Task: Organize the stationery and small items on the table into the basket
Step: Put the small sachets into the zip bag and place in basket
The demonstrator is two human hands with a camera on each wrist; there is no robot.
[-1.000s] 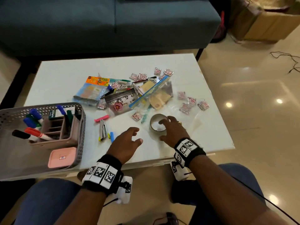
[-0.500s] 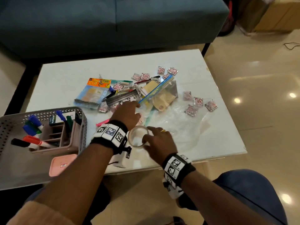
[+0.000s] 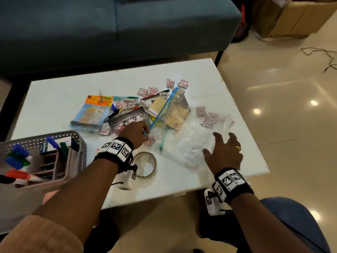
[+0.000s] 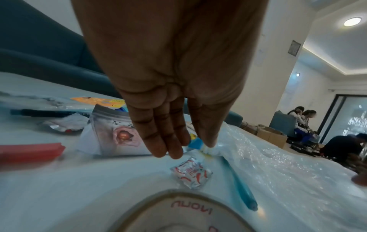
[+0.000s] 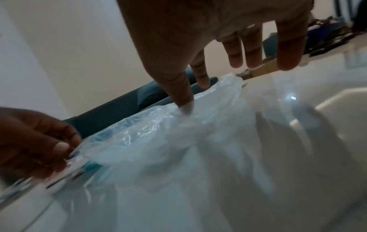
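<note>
A corner of the clear plastic bag (image 3: 184, 145) on the bench (image 3: 54, 99) is pinched by the left hand (image 3: 135, 133); the right hand (image 3: 225, 155) is spread open above it. The basket (image 3: 80, 143) sits at the left.

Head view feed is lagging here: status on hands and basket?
Left hand pinching clear plastic bag. Right hand open, over the bag. Basket holds markers. Tape roll loose on table.

Each wrist carries a black band (image 3: 115, 152) fitted with white square tiles printed with black fiducial markers — a white camera block (image 3: 125, 179) hangs beneath it, also tagged. The right-wrist band (image 3: 231, 183) matches. The left sleeve (image 3: 42, 236) is tan knit, pushed up the forearm. A gold ring (image 3: 238, 148) sits on one finger of the right hand. Trousers (image 3: 295, 225) — blue denim.
</note>
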